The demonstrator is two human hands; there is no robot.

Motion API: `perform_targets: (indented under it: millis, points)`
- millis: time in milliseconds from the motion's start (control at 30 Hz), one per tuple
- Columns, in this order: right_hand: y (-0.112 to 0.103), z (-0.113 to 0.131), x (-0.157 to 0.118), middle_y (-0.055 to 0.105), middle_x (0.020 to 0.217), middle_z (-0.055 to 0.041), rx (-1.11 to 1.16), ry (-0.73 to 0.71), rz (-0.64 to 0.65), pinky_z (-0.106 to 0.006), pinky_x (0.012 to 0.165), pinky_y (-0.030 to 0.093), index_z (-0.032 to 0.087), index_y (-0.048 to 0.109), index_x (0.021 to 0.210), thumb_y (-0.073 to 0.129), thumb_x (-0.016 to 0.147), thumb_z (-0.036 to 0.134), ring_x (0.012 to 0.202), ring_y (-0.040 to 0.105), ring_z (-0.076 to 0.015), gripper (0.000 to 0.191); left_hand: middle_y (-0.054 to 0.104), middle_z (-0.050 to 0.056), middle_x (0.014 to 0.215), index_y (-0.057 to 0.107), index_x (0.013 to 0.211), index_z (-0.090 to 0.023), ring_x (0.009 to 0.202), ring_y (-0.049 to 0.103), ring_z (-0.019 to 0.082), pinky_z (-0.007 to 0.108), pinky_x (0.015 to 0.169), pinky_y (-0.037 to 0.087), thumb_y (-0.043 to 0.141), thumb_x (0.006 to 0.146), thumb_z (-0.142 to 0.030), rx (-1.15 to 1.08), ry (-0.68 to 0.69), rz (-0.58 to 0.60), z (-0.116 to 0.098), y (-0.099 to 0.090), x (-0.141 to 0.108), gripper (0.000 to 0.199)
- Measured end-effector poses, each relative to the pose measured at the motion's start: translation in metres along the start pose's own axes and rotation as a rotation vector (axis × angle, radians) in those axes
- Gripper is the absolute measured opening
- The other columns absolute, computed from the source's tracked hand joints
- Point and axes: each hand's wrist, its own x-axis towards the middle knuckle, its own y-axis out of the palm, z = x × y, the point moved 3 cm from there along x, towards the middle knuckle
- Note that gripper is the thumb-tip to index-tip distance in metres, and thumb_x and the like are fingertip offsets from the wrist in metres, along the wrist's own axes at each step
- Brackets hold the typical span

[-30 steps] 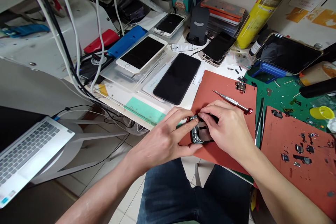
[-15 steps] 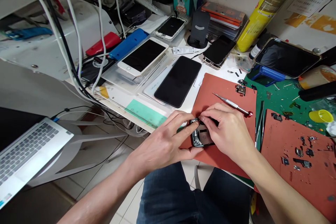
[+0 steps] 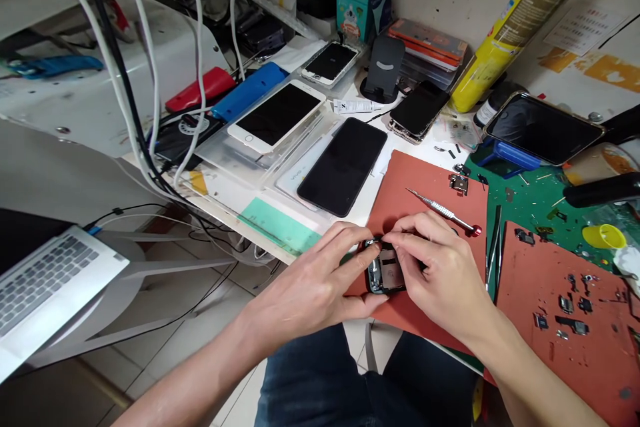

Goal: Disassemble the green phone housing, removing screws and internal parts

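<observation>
An opened phone housing (image 3: 391,269) with bare inner parts lies on the red-brown mat (image 3: 406,180) at its front edge. My left hand (image 3: 320,280) grips it, thumb along the near side and fingers over the far side. Over the housing's far edge, the fingertips of my right hand (image 3: 444,265) are pinched together; whatever is between them is too small or hidden to make out. Part of the housing disappears under that hand. Just beyond my right hand lies a precision screwdriver (image 3: 443,210) with a red end. To its right are tweezers (image 3: 494,250).
A second mat (image 3: 530,347) at right carries several small phone parts (image 3: 567,305). A black-screened phone (image 3: 343,167), a white phone (image 3: 277,115) and a yellow spray can (image 3: 515,27) stand or lie behind. White cables (image 3: 145,33) hang at left above a laptop (image 3: 55,280).
The view has shifted slightly, so the bench sits a little lower in the picture. My right hand has adjusted its pinch at the housing's far edge; my left hand keeps its hold.
</observation>
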Motion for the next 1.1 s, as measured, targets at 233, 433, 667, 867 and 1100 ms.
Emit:
perform_targets:
  millis: [233, 433, 667, 867, 1100]
  points:
    - [0.0008, -0.0004, 0.0003, 0.074, 0.102, -0.0091, 0.019, 0.004, 0.003, -0.042, 0.079, 0.062, 0.019, 0.081, 0.108, 0.054, 0.098, 0.0, 0.096, 0.068, -0.0233, 0.034, 0.066, 0.018, 0.133, 0.059, 0.139, -0.014, 0.125, 0.065, 0.03, 0.045, 0.105, 0.063, 0.082, 0.096, -0.032, -0.008, 0.011, 0.006, 0.0008, 0.001, -0.0016, 0.052]
    - [0.0012, -0.001, -0.0016, 0.074, 0.104, -0.0089, 0.011, -0.001, 0.005, -0.043, 0.08, 0.061, 0.021, 0.081, 0.106, 0.056, 0.097, 0.0, 0.096, 0.068, -0.0237, 0.034, 0.066, 0.018, 0.134, 0.059, 0.14, -0.015, 0.124, 0.066, 0.029, 0.045, 0.105, 0.063, 0.084, 0.094, -0.031, -0.008, 0.0, 0.003, 0.0013, 0.0018, -0.0012, 0.055]
    - [0.0018, -0.0018, -0.0026, 0.074, 0.104, -0.0088, 0.024, 0.005, 0.006, -0.044, 0.081, 0.061, 0.02, 0.08, 0.109, 0.055, 0.098, 0.0, 0.097, 0.069, -0.024, 0.034, 0.065, 0.018, 0.136, 0.057, 0.142, -0.016, 0.126, 0.064, 0.03, 0.047, 0.105, 0.063, 0.081, 0.098, -0.034, 0.001, 0.002, 0.02, 0.0009, 0.0016, -0.0015, 0.054]
    - [0.0017, -0.0015, -0.0026, 0.074, 0.104, -0.0092, 0.034, 0.01, 0.014, -0.044, 0.081, 0.061, 0.018, 0.08, 0.109, 0.055, 0.097, 0.0, 0.097, 0.068, -0.0242, 0.033, 0.064, 0.019, 0.135, 0.059, 0.14, -0.013, 0.125, 0.063, 0.03, 0.047, 0.104, 0.063, 0.082, 0.096, -0.033, -0.004, 0.01, 0.019, 0.0013, 0.0019, -0.0019, 0.053]
    - [0.0012, -0.0011, -0.003, 0.073, 0.105, -0.0104, 0.025, 0.006, 0.009, -0.043, 0.08, 0.06, 0.014, 0.081, 0.109, 0.056, 0.097, 0.0, 0.097, 0.068, -0.0246, 0.032, 0.065, 0.02, 0.132, 0.06, 0.139, -0.011, 0.125, 0.063, 0.032, 0.048, 0.104, 0.063, 0.082, 0.096, -0.031, 0.006, 0.023, 0.007, 0.0018, 0.0021, -0.0018, 0.052]
